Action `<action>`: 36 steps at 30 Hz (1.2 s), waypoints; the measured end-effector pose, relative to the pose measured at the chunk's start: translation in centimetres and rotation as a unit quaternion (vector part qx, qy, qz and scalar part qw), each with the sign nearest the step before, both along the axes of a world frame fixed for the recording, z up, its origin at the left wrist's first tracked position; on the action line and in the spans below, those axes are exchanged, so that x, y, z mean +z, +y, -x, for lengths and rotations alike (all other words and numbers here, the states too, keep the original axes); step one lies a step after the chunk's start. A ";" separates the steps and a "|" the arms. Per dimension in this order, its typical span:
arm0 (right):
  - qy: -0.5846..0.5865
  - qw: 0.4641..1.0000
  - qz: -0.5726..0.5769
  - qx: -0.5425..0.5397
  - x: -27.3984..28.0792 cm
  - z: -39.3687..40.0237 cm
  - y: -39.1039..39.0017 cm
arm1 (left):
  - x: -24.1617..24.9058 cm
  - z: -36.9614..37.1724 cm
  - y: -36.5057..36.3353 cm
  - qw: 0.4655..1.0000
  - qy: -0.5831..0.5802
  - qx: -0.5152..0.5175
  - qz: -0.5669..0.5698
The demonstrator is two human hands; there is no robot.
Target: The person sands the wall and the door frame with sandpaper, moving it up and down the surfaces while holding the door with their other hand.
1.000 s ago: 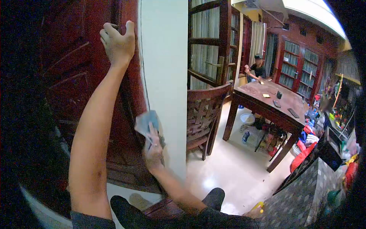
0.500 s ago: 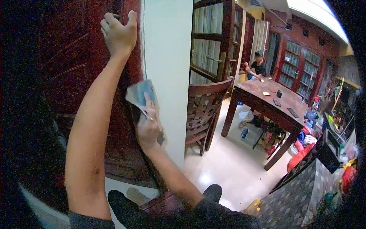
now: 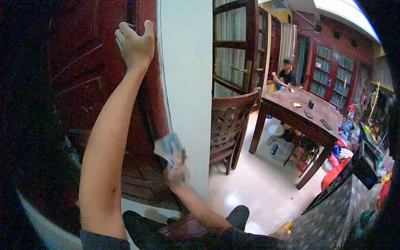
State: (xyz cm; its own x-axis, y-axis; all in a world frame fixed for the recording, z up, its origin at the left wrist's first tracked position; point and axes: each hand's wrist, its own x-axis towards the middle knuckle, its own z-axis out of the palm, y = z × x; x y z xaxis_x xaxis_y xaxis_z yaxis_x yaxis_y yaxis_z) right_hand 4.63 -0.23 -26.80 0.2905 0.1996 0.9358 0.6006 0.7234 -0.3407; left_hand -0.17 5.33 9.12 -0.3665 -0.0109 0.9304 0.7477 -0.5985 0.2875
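High up, my left hand [image 3: 137, 43] grips the edge of the dark red wooden door [image 3: 85, 104], fingers curled and thumb against the red door frame [image 3: 156, 100]. Lower down, my right hand [image 3: 177, 168] presses a thin, flat blue-and-white piece [image 3: 168, 146] against the frame, index finger stretched along it. Motion blur softens this hand, and I cannot tell whether the piece is folded cloth or a sheet. A pale wall [image 3: 185, 79] adjoins the frame.
A wooden chair [image 3: 231, 125] with a woven back stands right of the wall. Beyond it, a person [image 3: 286, 77] sits at a brown table [image 3: 287, 100] with phones [image 3: 326, 124] on it. Bags and clutter [image 3: 341, 150] line the right side. A patterned grey surface [image 3: 329, 216] lies nearer.
My right hand has slid down the door frame with the blue-and-white piece. My left hand keeps its hold on the door edge. The view has shifted slightly.
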 end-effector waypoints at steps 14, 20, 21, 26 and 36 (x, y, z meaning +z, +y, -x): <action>-0.042 0.998 0.003 0.044 4.6 -1.4 -0.4 | -0.1 -0.5 -0.7 1.000 -0.004 -0.009 0.026; -0.035 0.994 0.064 0.079 -4.1 -1.2 -2.3 | 0.4 0.3 0.9 0.998 0.013 0.020 -0.058; -0.024 0.995 0.065 0.066 -3.1 -1.1 -2.1 | 0.6 0.4 1.2 0.998 0.015 0.018 -0.059; 0.015 0.998 -0.066 0.018 5.5 0.5 1.3 | 0.5 0.2 1.2 0.999 -0.010 0.017 -0.036; 0.031 0.996 -0.066 0.050 11.9 0.3 1.8 | 0.4 1.0 0.9 0.999 0.004 0.033 -0.028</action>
